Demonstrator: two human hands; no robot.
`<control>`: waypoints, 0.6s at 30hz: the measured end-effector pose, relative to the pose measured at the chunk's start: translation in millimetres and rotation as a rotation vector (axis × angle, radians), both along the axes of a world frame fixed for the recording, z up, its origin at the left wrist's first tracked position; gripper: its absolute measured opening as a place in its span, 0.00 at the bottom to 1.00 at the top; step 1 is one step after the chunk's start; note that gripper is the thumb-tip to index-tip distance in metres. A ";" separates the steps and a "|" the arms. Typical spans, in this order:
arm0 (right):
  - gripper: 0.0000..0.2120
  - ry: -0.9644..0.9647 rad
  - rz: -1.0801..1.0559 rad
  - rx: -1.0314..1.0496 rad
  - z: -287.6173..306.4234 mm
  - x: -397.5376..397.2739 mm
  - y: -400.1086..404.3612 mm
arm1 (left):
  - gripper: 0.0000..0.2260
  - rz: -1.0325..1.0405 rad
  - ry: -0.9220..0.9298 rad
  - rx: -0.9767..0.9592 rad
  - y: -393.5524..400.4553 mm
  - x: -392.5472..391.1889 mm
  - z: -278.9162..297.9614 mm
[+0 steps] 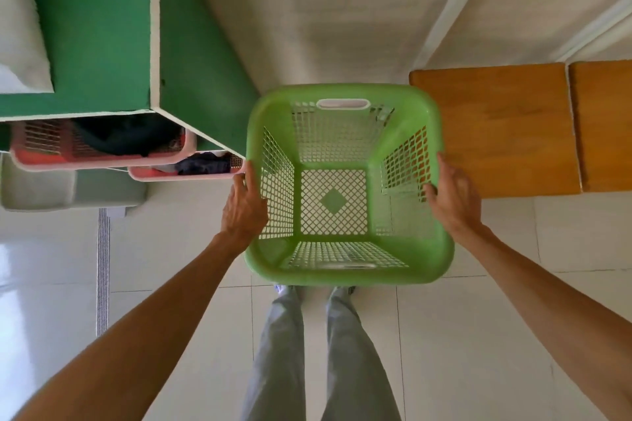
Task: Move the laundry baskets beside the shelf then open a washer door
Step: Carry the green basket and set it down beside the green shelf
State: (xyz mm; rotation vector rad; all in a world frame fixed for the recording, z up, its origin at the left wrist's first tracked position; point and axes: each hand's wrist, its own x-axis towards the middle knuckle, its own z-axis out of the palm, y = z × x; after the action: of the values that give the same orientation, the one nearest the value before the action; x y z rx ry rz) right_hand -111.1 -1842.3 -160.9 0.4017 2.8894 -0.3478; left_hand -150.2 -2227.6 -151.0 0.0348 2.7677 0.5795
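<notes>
An empty green plastic laundry basket [349, 275] with mesh walls sits just in front of my legs, seen from straight above. My left hand [244, 208] grips its left rim and my right hand [451, 195] grips its right rim, thumb inside. I cannot tell whether the basket rests on the floor or is lifted. The green shelf unit [205, 79] stands directly to the basket's left, almost touching it. Two pink baskets [102, 161] [154, 174] holding dark clothes sit in the shelf. No washer is in view.
Two wooden benches [496, 130] [605, 126] stand right of the basket, close to its far right corner. A pale grey bin [41, 191] sits on the floor at the left below the shelf. The floor is white tile [478, 335].
</notes>
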 end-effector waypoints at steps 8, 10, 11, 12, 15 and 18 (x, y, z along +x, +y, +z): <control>0.34 -0.032 0.025 -0.025 -46.6 -58.1 -4.9 | 0.36 0.133 0.065 0.008 3.0 -41.2 -54.8; 0.35 -0.037 0.009 -0.010 -56.7 -67.2 -3.9 | 0.36 0.134 0.079 0.002 5.7 -45.5 -66.7; 0.36 -0.040 -0.008 -0.005 -61.2 -71.1 -3.2 | 0.36 0.125 0.083 0.006 7.6 -46.4 -72.5; 0.37 -0.048 -0.024 -0.005 -64.7 -74.9 -2.9 | 0.35 0.114 0.086 0.014 9.5 -46.3 -78.0; 0.38 -0.077 -0.031 0.011 -74.5 -86.8 -2.3 | 0.35 0.097 0.103 0.034 13.0 -47.3 -96.7; 0.39 -0.073 -0.012 0.029 -83.9 -101.1 -3.2 | 0.36 0.138 0.116 0.039 14.6 -52.6 -111.1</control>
State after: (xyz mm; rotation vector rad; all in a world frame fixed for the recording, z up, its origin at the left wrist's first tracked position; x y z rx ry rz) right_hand -212.3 -1845.4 -244.8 0.4276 2.8246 -0.2879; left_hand -202.9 -2213.0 -262.1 -0.1184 2.8880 0.6877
